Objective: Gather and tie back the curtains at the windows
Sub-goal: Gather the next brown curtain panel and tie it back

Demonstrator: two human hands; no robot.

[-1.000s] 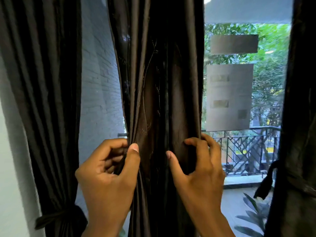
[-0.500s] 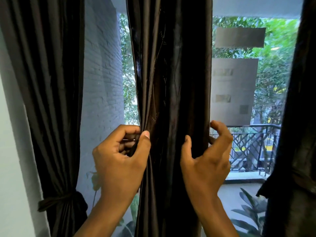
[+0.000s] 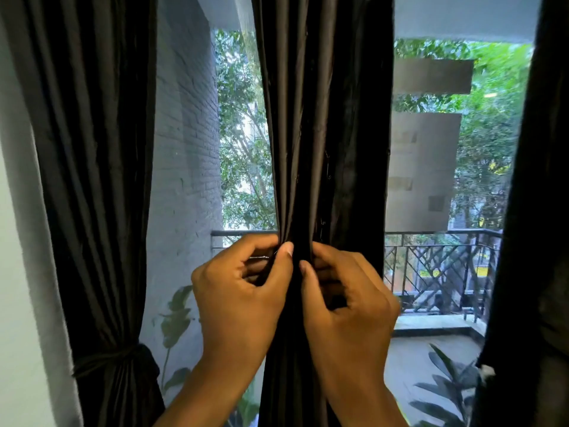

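A dark brown middle curtain (image 3: 326,124) hangs straight down in front of the window. My left hand (image 3: 240,300) pinches its left folds between thumb and curled fingers. Close beside it, my right hand (image 3: 348,303) grips the folds from the right, bunching the cloth into a narrow waist between the two hands. The left curtain (image 3: 92,149) hangs gathered, bound low down by a dark tie-back (image 3: 114,359). A third dark curtain (image 3: 535,211) fills the right edge; whether it is tied cannot be told.
Behind the glass lie a white brick wall (image 3: 184,149), a black metal balcony railing (image 3: 437,266), trees and potted leaves (image 3: 443,392). A white wall (image 3: 18,272) borders the left curtain.
My right hand has slid left and closed on the folds next to my left hand, narrowing the curtain. The view has shifted so both hands sit further right and more window shows on the left.
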